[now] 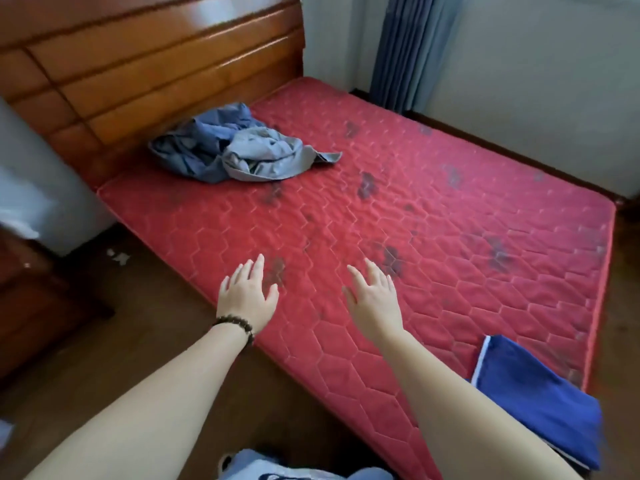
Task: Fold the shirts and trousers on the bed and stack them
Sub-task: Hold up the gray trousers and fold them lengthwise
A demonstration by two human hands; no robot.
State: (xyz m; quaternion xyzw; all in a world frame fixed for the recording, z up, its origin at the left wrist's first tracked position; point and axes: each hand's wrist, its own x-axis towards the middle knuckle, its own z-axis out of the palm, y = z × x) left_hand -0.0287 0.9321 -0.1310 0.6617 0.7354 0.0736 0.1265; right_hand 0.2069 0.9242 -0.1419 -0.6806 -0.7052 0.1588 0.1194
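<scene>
While both hands, left hand (pixel 247 295) and right hand (pixel 372 296), hover spread and empty over the red mattress (pixel 450 237), crumpled grey-blue clothes (pixel 239 147) lie upper left, folded blue garment (pixel 540 400) lower right.

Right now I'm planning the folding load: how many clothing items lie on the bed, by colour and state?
Crumpled blue-grey cloth garments in a heap near the headboard: 2, as far as I can tell
Folded dark blue garment with white trim: 1
Total: 3
</scene>
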